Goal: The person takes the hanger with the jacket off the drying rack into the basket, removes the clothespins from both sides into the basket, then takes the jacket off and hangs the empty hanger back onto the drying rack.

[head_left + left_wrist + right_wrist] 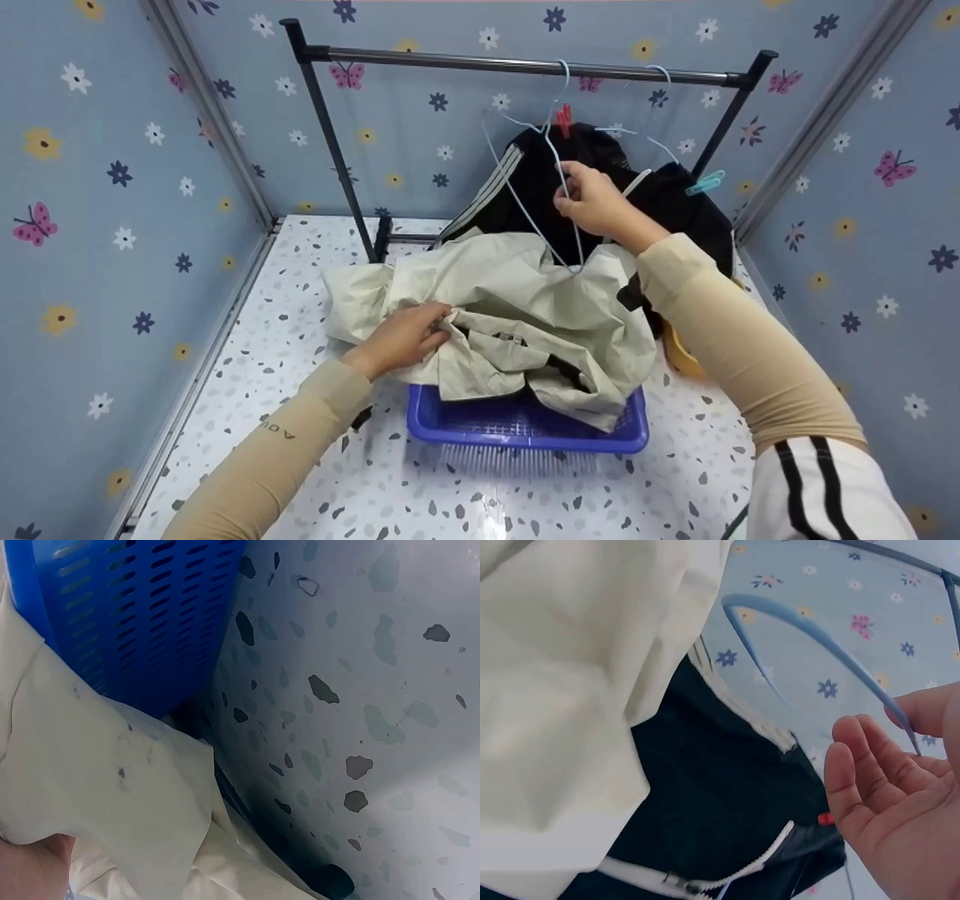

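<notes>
Head view. Beige garment (pixel 525 259): smooth, thin-looking cloth, heavily creased, bunched and spread in soft folds; a gap in the front folds shows a dark patch and a dark strip inside. Location: draped over the blue basket (pixel 525 439), covering its rear and reaching past its left side onto the speckled floor (pixel 270 405). Left hand (pixel 405 337): gripping the cloth at the left of that gap, thumb and fingers on a fold. Right hand (pixel 596 199): raised, pinching one side of a pale blue hanger (pixel 517 199), thin and slanted, its lowest corner at the cloth. Hook of the same colour over the rail of a dark rack (pixel 465 61). Behind: black garment (pixel 487 214) with white stripes; red clip (pixel 564 120); teal clip (pixel 705 183). Right of the basket: yellow object (pixel 682 352), partly hidden.

Left wrist view. Beige garment: pale, matt surface with a few small dark marks, lying against the slotted basket wall. Left hand: only a part at the lower corner, under the cloth's edge; finger grip hidden here.

Right wrist view. Beige garment: hanging in broad, slightly blurred folds in front of the black garment. Right hand: hanger held between the fingers, remaining fingers loosely bent.
</notes>
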Demonstrator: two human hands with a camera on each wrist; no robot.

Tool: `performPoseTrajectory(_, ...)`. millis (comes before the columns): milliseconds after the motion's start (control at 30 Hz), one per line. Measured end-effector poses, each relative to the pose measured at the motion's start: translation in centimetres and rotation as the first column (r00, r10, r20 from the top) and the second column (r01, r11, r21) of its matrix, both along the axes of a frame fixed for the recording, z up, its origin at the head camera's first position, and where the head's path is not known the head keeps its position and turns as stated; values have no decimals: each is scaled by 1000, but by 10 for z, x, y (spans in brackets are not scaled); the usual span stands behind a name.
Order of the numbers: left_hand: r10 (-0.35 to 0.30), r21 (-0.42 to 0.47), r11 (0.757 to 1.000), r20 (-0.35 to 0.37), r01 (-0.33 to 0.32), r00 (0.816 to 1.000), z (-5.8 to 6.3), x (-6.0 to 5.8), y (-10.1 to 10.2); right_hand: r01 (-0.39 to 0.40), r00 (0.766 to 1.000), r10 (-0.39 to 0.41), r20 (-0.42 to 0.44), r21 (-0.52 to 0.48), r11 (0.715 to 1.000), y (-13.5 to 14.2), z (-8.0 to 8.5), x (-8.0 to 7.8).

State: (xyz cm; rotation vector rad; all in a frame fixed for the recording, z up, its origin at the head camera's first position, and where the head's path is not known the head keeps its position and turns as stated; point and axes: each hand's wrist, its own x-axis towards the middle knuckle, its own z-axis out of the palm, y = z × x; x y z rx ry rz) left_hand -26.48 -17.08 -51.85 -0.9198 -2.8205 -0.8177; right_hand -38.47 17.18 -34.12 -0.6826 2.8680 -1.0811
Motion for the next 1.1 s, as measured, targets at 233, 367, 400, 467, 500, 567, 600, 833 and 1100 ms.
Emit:
performPoseTrajectory(233, -27, 26, 999, -88, 29, 996, -15, -6, -5, -49, 999, 49, -3, 1, 999, -43, 0, -4)
performPoseTrajectory(367, -47, 46, 998, -132, 53, 990, -23, -10, -6, -68, 997, 69, 30, -22, 997, -70, 0, -5)
performPoseTrajectory(400, -52, 55, 997, -121, 59, 991, -22, -9, -6, -77, 996, 78, 41, -28, 997, -76, 0, -5)
performPoseTrajectory(467, -58, 62, 996, -130, 67, 990, -27, -13, -6, -91, 993, 93, 70, -29, 995, -88, 0, -6)
performPoseTrajectory(500, -60, 68, 995, -131, 69, 990, -31, -15, -7, -100, 991, 103, 82, -31, 994, -94, 1, -6)
performPoseTrajectory(567, -52, 72, 995, -130, 62, 990, -44, -24, -9, -115, 988, 117, 99, -28, 993, -105, 1, -8)
performPoseTrajectory(600, -47, 78, 995, -115, 56, 992, -47, -26, -10, -120, 987, 122, 104, -25, 992, -110, 1, -8)
performPoseTrajectory(833, -26, 73, 997, -123, 35, 992, -68, -39, -16, -137, 986, 138, 95, -16, 990, -138, 3, -12)
performPoseTrajectory(1100, -29, 66, 997, -106, 36, 994, -51, -28, -15, -139, 986, 140, 91, -16, 990, -152, 2, -15)
